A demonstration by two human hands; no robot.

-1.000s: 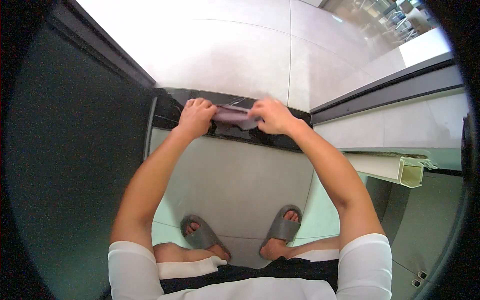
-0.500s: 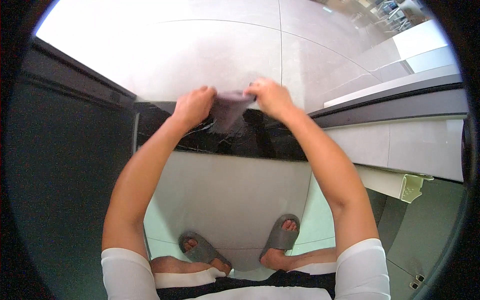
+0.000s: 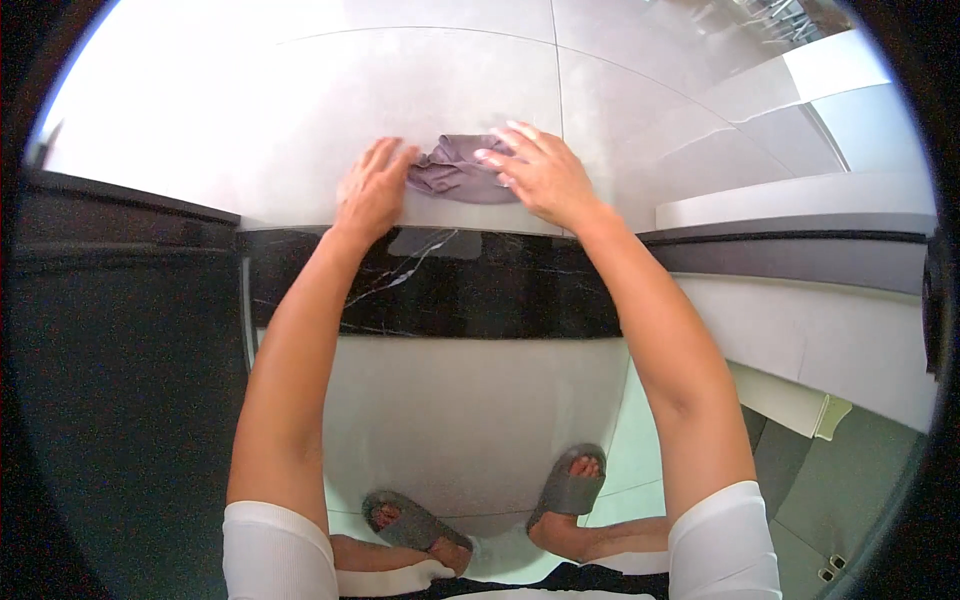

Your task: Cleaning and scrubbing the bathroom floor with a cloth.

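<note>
A crumpled purple-grey cloth (image 3: pixel 460 170) lies on the pale tiled floor, just beyond a black marble threshold strip (image 3: pixel 470 285). My left hand (image 3: pixel 374 192) is beside the cloth's left edge, its fingers loosely apart and a little blurred. Over the right part of the cloth is my right hand (image 3: pixel 545 180), open with fingers spread. Its fingertips overlap the cloth in view; whether they touch it I cannot tell. Neither hand shows a grip on it.
Between my arms are grey slippers (image 3: pixel 420 525) on my feet, on a pale floor. A dark panel (image 3: pixel 120 380) borders the left side. Along the right runs a grey door-track-like ledge (image 3: pixel 800 250), with a cream plastic holder (image 3: pixel 785 400) below it.
The cloth, earlier stretched between both hands above the threshold, now lies farther forward on the tiles. My fingers have opened and both hands have moved forward, with the right one slightly lower over it.
</note>
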